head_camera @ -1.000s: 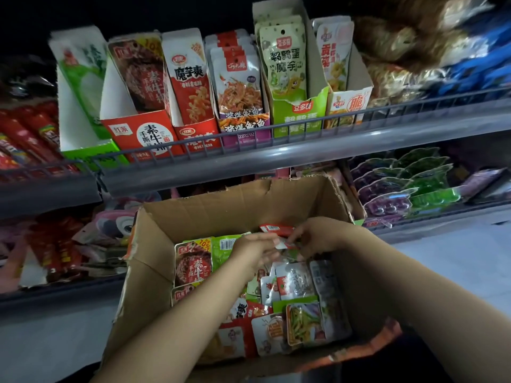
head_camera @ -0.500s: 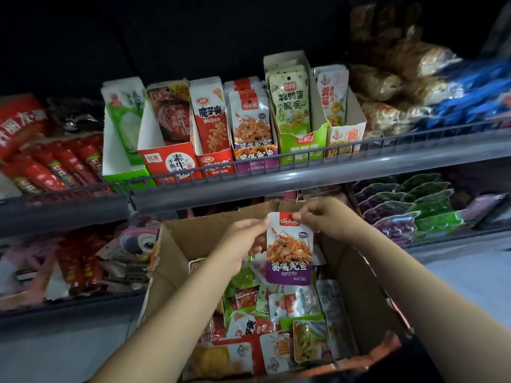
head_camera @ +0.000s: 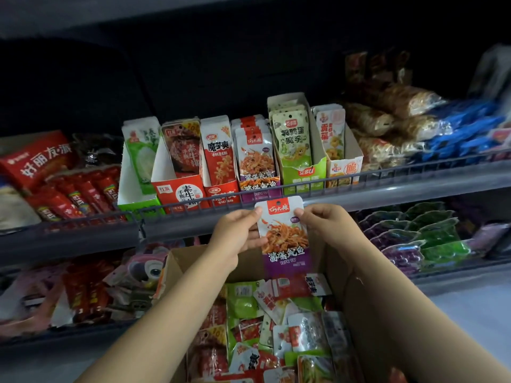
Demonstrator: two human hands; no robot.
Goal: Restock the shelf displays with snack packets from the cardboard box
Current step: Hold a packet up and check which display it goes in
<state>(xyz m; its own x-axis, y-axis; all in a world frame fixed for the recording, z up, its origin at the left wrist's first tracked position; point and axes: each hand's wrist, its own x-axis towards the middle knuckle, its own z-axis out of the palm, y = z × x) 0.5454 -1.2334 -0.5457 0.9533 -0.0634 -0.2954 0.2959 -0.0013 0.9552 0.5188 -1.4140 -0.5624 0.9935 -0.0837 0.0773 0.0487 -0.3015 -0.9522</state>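
I hold one snack packet, white with a red top, an orange picture and a purple base, upright in front of the shelf rail. My left hand pinches its left edge and my right hand pinches its upper right edge. Directly above it on the upper shelf stands the matching purple display carton with several of the same packets in it. Below my hands lies the open cardboard box, filled with several mixed snack packets.
Other display cartons stand alongside: red, red and white, green and orange. A wire rail fronts the upper shelf. Red sausage sticks lie at left, bagged snacks at right. Jelly cups fill the lower shelf.
Both hands have come up out of the box with the purple packet and raised it to the shelf rail. The view has tilted upward toward the upper shelf.
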